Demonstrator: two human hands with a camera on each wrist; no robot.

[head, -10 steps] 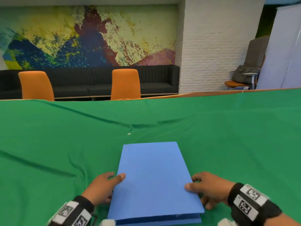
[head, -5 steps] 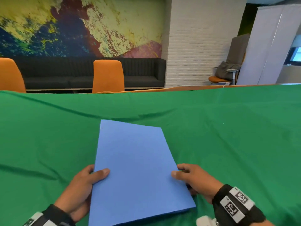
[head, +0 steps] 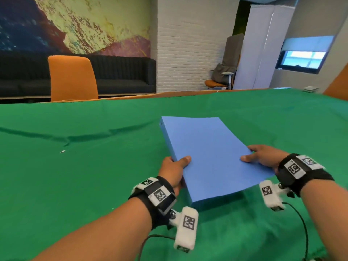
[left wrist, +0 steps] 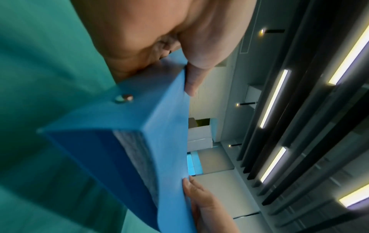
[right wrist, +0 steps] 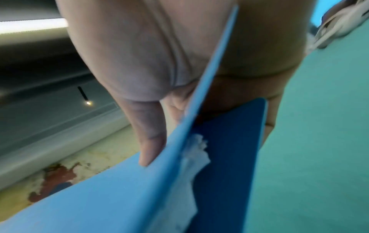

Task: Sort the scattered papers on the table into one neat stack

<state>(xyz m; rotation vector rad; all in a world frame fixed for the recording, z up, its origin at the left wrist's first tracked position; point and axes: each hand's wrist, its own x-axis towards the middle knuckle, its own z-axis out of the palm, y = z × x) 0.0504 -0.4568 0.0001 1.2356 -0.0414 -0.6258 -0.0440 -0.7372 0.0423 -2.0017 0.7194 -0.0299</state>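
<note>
Above the green cloth-covered table (head: 75, 176), right of centre in the head view, a thick blue plastic folder (head: 211, 155) stuffed with white paper sheets (right wrist: 196, 151) is held clear of the cloth, its near edge casting a shadow on the fabric below. The left hand (head: 174, 171) grips the folder's spine side, thumb (left wrist: 194, 78) laid flat on the top cover and the other fingers curled out of sight beneath it. The right hand (head: 263, 156) grips the opposite, open side in the same way, its thumb (right wrist: 148, 137) pressed on the cover and its fingers (right wrist: 270, 116) wrapped under the lower cover. Between the two hands the top cover bows slightly, sagging toward the right hand. From the left wrist view a small metal rivet (left wrist: 123, 98) shows on the spine, and the edges of the grey-white sheets sit packed between the two covers; from the right wrist view some sheets poke raggedly out of the open side. Both wrists wear black bands with white coded markers (head: 160, 194). A tiny white scrap (head: 62, 151) lies on the cloth well to the left. Beyond the table's far edge stand an orange chair (head: 72, 78), a dark sofa (head: 124, 74) and a painted mural wall (head: 84, 23).
</note>
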